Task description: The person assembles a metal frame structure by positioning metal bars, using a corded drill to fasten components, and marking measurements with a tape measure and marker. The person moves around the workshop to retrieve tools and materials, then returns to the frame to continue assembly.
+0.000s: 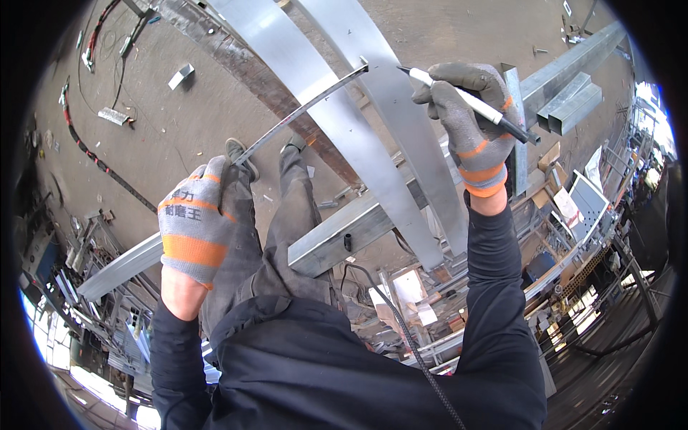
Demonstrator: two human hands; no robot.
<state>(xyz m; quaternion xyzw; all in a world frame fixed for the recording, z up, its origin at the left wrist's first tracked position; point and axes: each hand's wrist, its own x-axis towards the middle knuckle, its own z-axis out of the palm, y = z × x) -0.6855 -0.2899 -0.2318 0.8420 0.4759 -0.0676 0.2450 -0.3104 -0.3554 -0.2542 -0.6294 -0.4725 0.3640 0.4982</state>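
My left hand (196, 215), in a grey and orange work glove, is closed on a long narrow metal strip (301, 111). Its small upturned far end lies over the right of two long flat metal bars; whether it is a ruler or a tape blade I cannot tell. It also crosses the left bar (351, 136). In my gloved right hand (476, 122) is a white marker pen (466, 100) with a dark rear end. Its dark tip points left, over the right edge of the right bar (401, 107); contact is not clear.
Under the bars run a rusty beam (265, 79) and a square steel tube (358, 233). More galvanized tubes (573, 64) lie at the right. A cable (107, 168) trails across the floor on the left. Racks and scrap crowd the lower right and lower left.
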